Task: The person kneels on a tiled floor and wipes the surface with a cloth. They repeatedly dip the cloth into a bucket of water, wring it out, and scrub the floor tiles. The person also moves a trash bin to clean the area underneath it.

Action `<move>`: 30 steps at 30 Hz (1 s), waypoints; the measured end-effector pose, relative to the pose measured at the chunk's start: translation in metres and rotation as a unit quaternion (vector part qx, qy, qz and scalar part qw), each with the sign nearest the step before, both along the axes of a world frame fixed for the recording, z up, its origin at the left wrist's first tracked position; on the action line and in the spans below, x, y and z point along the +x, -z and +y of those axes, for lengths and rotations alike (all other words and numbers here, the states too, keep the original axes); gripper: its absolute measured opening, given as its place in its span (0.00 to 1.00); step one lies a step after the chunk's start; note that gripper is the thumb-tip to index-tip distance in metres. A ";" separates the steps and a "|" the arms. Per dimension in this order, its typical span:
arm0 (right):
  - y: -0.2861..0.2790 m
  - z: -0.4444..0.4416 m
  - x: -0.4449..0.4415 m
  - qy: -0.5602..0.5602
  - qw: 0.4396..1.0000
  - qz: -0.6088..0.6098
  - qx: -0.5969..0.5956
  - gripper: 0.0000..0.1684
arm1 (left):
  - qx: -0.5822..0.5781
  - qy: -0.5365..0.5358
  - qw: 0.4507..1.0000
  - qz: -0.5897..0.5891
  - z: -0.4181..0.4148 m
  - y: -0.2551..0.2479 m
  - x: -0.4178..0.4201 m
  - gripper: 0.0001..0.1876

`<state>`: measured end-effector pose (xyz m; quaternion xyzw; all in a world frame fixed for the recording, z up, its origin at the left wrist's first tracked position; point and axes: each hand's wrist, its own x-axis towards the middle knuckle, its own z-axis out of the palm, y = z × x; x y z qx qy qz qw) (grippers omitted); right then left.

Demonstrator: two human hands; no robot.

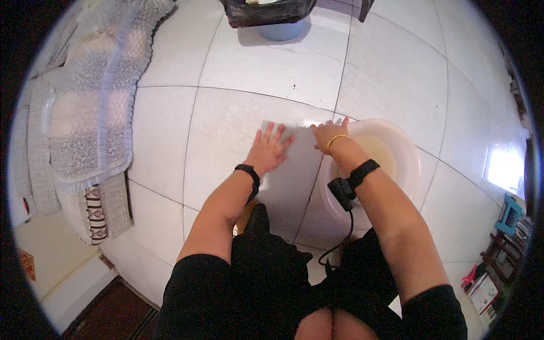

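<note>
My left hand is spread over the white tiled floor, palm down with its fingers apart. Whether it touches the tile cannot be told. My right hand, with a yellow bangle at the wrist, reaches past the left side of a pale pink plastic tub. Its fingers are apart and nothing shows in them. Inside the tub is a yellowish content, possibly liquid; my right forearm hides part of it. Black straps circle both forearms, and the right one carries a small black device with a cable.
A sofa with a lace-trimmed cover stands to the left. Ahead are a dark piece of furniture and a light blue round object beneath it. A blue plastic object and a dark rack line the right side.
</note>
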<state>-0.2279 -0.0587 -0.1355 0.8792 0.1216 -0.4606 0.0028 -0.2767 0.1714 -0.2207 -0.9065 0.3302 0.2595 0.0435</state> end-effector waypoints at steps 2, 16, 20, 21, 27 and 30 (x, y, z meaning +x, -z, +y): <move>0.000 -0.001 -0.009 0.009 0.999 -0.027 0.026 0.33 | 0.001 0.037 0.999 0.014 0.006 -0.009 -0.012 0.37; -0.012 0.048 -0.046 -0.018 0.987 -0.100 0.127 0.29 | 0.228 -0.102 0.968 -0.005 0.102 -0.205 -0.041 0.31; -0.010 0.041 -0.041 0.027 0.985 -0.119 0.120 0.28 | 0.191 -0.076 0.979 0.005 0.092 -0.152 -0.033 0.31; -0.007 0.042 -0.047 0.034 0.984 -0.124 0.123 0.27 | 0.151 -0.067 0.986 -0.002 0.084 -0.124 -0.037 0.31; -0.019 0.023 -0.062 -0.023 0.988 -0.138 0.064 0.30 | -0.043 -0.074 0.995 -0.052 -0.006 -0.008 -0.045 0.32; -0.011 0.011 -0.065 -0.021 0.986 -0.162 0.040 0.31 | -0.072 -0.146 0.982 -0.092 -0.005 0.004 -0.027 0.31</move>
